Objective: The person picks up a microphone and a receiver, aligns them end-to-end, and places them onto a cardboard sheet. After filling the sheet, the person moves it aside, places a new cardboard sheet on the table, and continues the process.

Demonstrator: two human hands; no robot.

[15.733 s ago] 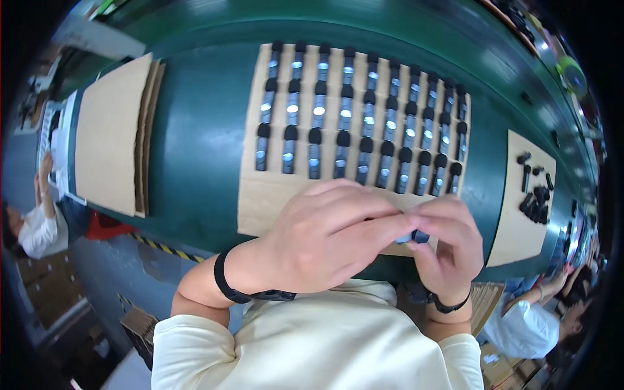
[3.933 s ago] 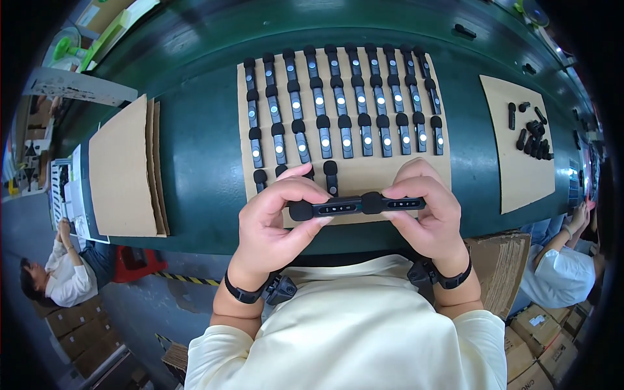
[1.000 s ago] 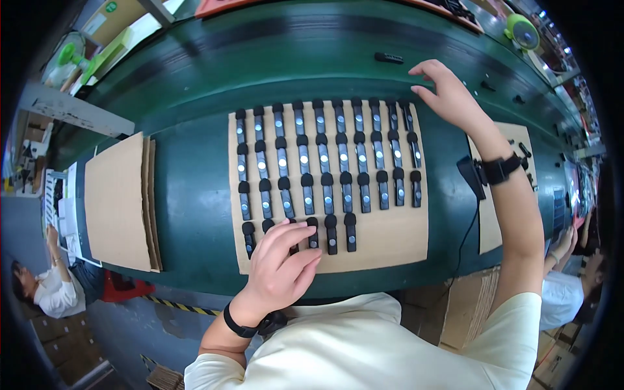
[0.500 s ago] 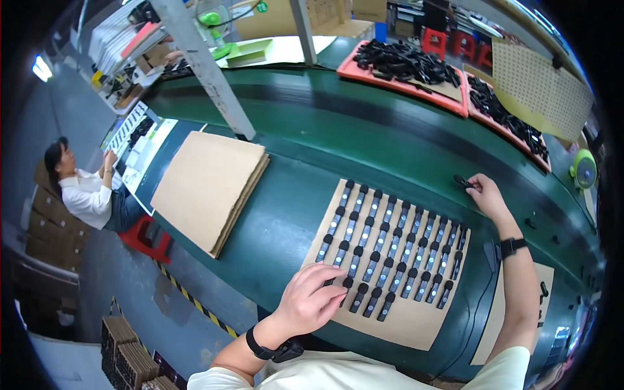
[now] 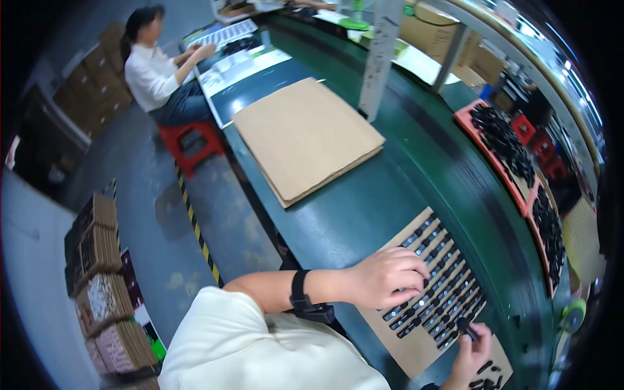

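Observation:
Rows of small black clip-on microphones (image 5: 441, 273) with round foam tips lie on a flat cardboard sheet (image 5: 416, 359) at the lower right. Over the left side of these rows is my left hand (image 5: 389, 278), its fingers bent and slightly apart; nothing shows held in it. At the near right corner of the sheet, my right hand (image 5: 474, 356) grips one black microphone (image 5: 465, 329) between thumb and fingers, foam tip toward the rows. Part of the rows is hidden beneath my left hand.
A stack of cardboard sheets (image 5: 309, 140) lies on the green table (image 5: 344, 218). Red trays (image 5: 481, 133) full of black parts stand at the far right. More black pieces (image 5: 486, 377) lie on cardboard near my right hand. A co-worker (image 5: 156, 71) sits at the far left.
The view has swung left, so the sheet of microphones now sits lower right. My right hand has brought its microphone from the far side of the table to the sheet's edge.

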